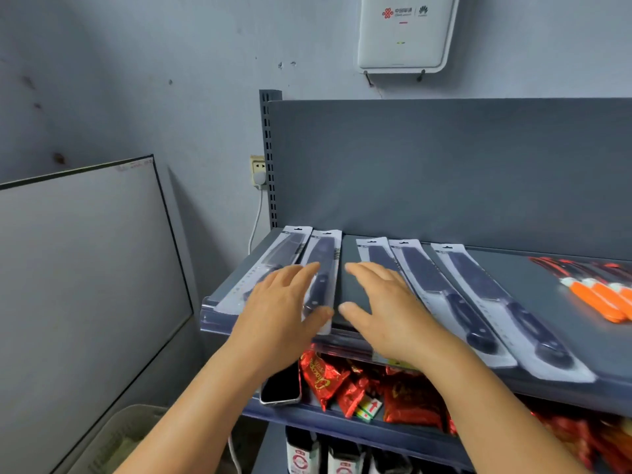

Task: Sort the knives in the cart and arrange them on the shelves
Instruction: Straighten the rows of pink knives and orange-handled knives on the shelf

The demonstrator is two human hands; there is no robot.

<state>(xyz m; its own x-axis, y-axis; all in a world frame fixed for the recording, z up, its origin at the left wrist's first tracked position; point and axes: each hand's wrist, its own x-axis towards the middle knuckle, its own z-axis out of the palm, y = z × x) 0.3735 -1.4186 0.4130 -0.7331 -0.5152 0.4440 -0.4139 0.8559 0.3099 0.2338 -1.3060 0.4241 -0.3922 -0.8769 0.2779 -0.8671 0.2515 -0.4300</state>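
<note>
Up close, five packaged knives lie flat on the top shelf (533, 265), a grey metal one, handles toward the viewer and blades toward the back panel. Two packs sit side by side at the left end, knife one (273, 258) and knife two (323, 261); after a bare gap come knife three (376, 254), knife four (444, 295) and knife five (513, 309), fanned slightly to the right. The left hand (280, 309) lies palm down with fingers straight, seemingly resting across the two left packs, though motion blur hides the exact contact. The right hand (383, 309) is likewise flat and relaxed, covering the lower part of knife three, thumb over the bare gap. Neither hand grasps anything. Far right on the same shelf are orange-handled knives (602, 299), partly cut off. On the shelf below sit red snack packets (328, 378) and a dark phone (282, 384). A white router box (405, 32) hangs on the wall above, and a whiteboard (85, 268) leans at the left.
</note>
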